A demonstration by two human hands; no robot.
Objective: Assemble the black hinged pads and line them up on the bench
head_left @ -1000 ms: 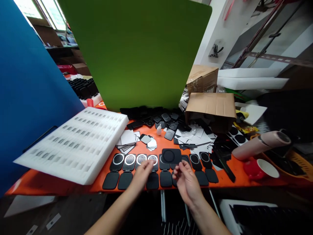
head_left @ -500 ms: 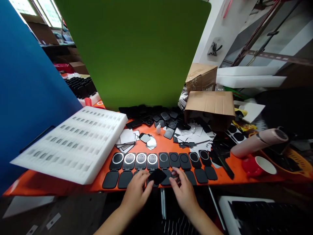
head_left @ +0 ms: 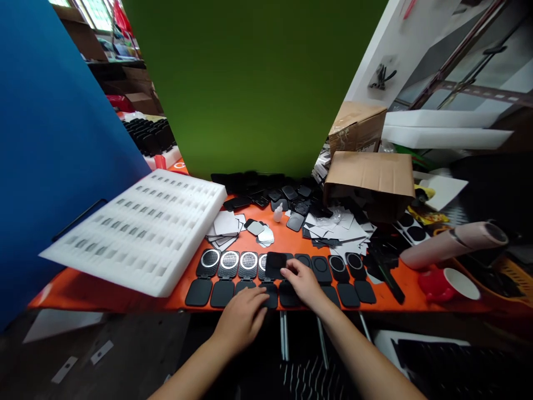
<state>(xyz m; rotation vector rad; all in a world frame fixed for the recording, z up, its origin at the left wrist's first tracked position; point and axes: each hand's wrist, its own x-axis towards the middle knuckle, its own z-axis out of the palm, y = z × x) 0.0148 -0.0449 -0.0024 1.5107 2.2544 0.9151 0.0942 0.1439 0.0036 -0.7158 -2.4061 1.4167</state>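
My right hand (head_left: 303, 283) pinches the edge of a small black square pad (head_left: 275, 261) with rounded corners. It is over the upper row of hinged black pads, partly covering a silver ring. My left hand (head_left: 240, 314) has its fingers stretched out at the lower row, on or just above a flat black panel (head_left: 270, 296), and holds nothing I can see. Several two-part black pads lie unfolded side by side. Some upper halves show bright silver rings with a grid pattern, like the ringed pad (head_left: 229, 263); others, like the dark ringed pad (head_left: 320, 268), are plain black.
A white foam tray (head_left: 179, 244) with rows of slots leans at left. Behind the pads lie white sheets (head_left: 341, 232), silver plates (head_left: 265, 236) and a small dropper bottle (head_left: 278, 213). At right are a cardboard box (head_left: 370, 166), a pink flask (head_left: 453, 244) and a red mug (head_left: 435, 284).
The black square pad has passed from my left hand to my right and moved forward to the upper row. My left hand's fingers have straightened. The view has shifted slightly.
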